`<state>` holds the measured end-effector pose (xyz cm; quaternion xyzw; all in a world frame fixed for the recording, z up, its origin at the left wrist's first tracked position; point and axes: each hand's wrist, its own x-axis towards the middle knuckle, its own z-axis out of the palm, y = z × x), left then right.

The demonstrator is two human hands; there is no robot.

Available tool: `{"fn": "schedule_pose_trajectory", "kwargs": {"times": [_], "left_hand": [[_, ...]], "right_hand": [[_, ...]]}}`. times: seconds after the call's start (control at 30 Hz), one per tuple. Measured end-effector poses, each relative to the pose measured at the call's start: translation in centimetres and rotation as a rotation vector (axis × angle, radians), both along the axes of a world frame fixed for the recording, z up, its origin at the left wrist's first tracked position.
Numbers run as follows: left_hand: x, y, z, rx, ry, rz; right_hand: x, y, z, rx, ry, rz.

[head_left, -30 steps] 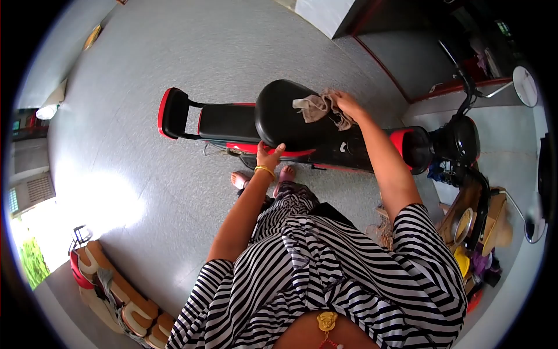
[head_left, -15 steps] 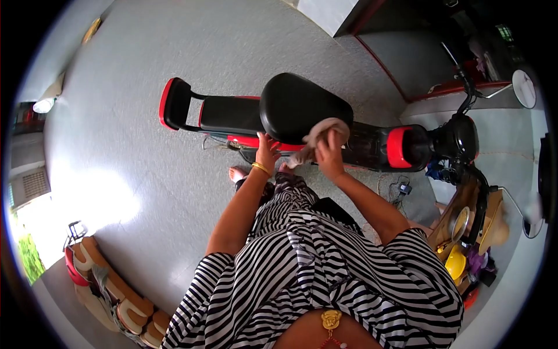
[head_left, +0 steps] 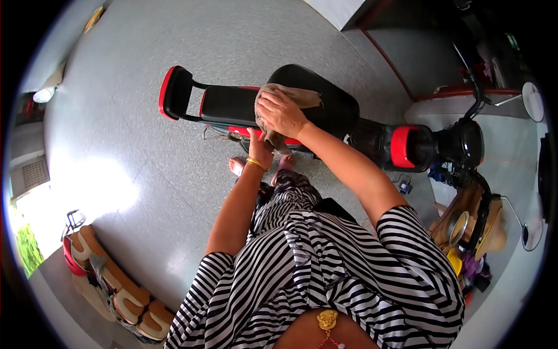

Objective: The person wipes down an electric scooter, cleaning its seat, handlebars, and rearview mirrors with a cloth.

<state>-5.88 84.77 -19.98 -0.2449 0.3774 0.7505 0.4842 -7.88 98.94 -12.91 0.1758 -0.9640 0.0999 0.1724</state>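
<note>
A black and red electric scooter (head_left: 232,103) stands crosswise in front of me. My right hand (head_left: 283,114) presses a greyish-tan cloth (head_left: 305,97) flat onto the left part of its wide black front seat (head_left: 334,102). One end of the cloth hangs over the near side of the seat, beside my left hand (head_left: 260,150). That hand is at the scooter's near side below the seat, its fingers apart and partly hidden. Left of the front seat lies the longer rear seat (head_left: 231,102), with a red-edged backrest (head_left: 174,93) behind it.
Handlebars with a round mirror (head_left: 532,102) stand to the right. A charger with a cord (head_left: 405,187) lies on the floor near the wall. At lower right are a straw hat (head_left: 493,235) and a yellow helmet (head_left: 454,262). A wooden bench (head_left: 119,279) stands at lower left.
My right hand has moved left across the front seat with the cloth, from the seat's near right edge to its left part. My left hand has shifted slightly left and down.
</note>
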Motion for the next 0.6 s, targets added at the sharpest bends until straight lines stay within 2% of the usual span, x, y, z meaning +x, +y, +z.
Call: {"fn": "schedule_pose_trajectory", "kwargs": {"times": [0.03, 0.07, 0.17, 0.23, 0.3, 0.37, 0.43, 0.5, 0.57, 0.6], "left_hand": [[-0.1, 0.0, 0.1, -0.093, -0.016, -0.027], [-0.2, -0.2, 0.6, -0.007, 0.045, -0.086], [0.4, -0.7, -2.5, -0.005, 0.122, -0.140], [0.9, -0.7, 0.7, -0.228, 0.151, -0.130], [1.3, -1.2, -0.2, -0.351, 0.427, -0.227], [1.4, -1.2, 0.5, -0.369, 0.488, -0.297], [1.9, -0.3, 0.7, -0.202, 0.580, -0.259], [1.7, 0.6, 3.1, -0.199, 0.638, -0.332], [1.1, 1.1, 4.3, -0.187, 0.645, -0.332], [0.9, 1.5, 4.1, -0.045, 0.532, -0.145]], "right_hand": [[0.2, 0.5, 0.1, -0.069, 0.019, 0.017], [0.7, 1.0, 0.1, -0.092, 0.016, -0.021], [2.7, 2.3, 0.2, -0.119, 0.033, -0.111], [4.7, 3.3, -0.1, -0.056, -0.013, -0.164], [7.0, 4.1, 0.2, 0.003, -0.069, -0.225], [8.9, 4.4, 0.6, 0.023, -0.162, -0.331], [9.8, 5.3, 0.5, 0.009, -0.163, -0.377], [8.7, 6.1, -0.1, -0.019, -0.159, -0.327], [6.5, 6.4, -1.4, -0.009, -0.098, -0.398], [4.9, 6.3, -1.8, -0.011, -0.056, -0.396]]}}
